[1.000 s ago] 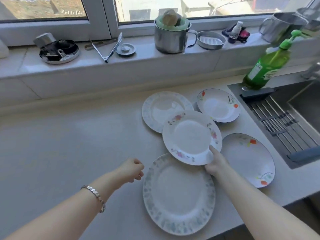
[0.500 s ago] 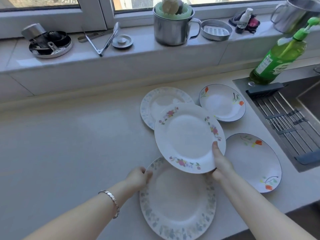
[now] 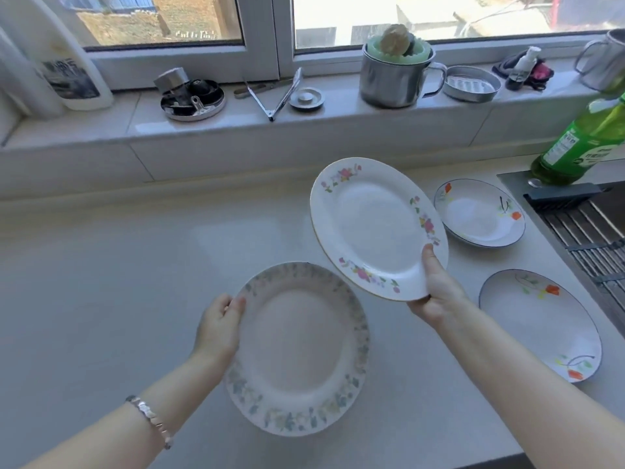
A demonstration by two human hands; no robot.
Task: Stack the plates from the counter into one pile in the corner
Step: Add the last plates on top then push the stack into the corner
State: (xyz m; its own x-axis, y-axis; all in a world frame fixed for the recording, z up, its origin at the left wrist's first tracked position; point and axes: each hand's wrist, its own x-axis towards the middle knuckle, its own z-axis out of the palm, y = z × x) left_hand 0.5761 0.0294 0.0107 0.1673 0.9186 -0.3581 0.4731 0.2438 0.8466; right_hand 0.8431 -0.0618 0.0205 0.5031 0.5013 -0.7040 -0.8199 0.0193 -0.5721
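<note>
- Head camera view, looking down at a pale desk under a window: two bare arms reach forward, each hand holding a plate.
- The right hand [image 3: 436,289] is closed on the near edge of a pink-flowered plate [image 3: 375,225], thumb on top of the rim and fingers beneath. The plate is lifted clear of the desk and tilted, probably so it can be carried across and set on another.
- The left hand [image 3: 220,326] curls around the left rim of a larger blue-flowered plate [image 3: 297,346], fingertips hooked over the edge. Whether this plate is raised or resting on the desk I cannot tell. As the widest plate, it looks suited to be the base of the pile.
- Two more plates lie flat on the desk to the right, well apart from the hands: a far orange-flowered plate [image 3: 480,213] and a near orange-flowered plate [image 3: 541,321]. No pile has been formed yet.
- The desk [image 3: 118,282] is smooth and bare on its left side, leaving free room toward the corner.
- At the right edge sits a sink [image 3: 595,231] with a ridged drainer and a green soap bottle [image 3: 581,143].
- The windowsill behind holds a metal mug [image 3: 395,79], tongs [image 3: 277,96] and small dishes.
</note>
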